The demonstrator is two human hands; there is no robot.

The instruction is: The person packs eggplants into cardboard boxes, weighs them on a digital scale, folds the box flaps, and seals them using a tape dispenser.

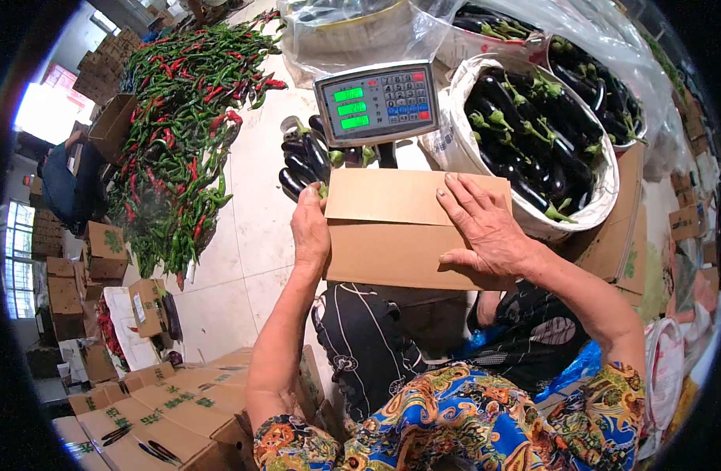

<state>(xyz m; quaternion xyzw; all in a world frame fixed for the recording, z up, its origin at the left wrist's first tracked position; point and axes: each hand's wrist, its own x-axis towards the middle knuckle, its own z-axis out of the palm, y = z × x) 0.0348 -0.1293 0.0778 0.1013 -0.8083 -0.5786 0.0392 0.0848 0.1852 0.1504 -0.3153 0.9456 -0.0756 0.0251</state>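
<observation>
A cardboard box [390, 253] with its top flaps folded down lies in front of me, just below the display of an electronic scale [375, 103]. My left hand [311, 226] grips the box's left side, its thumb near the upper left corner. My right hand [484, 226] rests on the top flaps near the right end, palm down, fingers spread. Behind the box, several eggplants [304, 154] lie to the left of the scale's post. A white-lined round container [609, 194] full of eggplants stands to the right.
Green and red chili peppers [172, 135] are heaped on the tiled floor at left. Closed cartons [154, 418] stand at lower left. More eggplants [596, 88] fill containers at upper right, near plastic sheeting. Flattened cardboard [625, 235] leans at right. A person [72, 176] bends at far left.
</observation>
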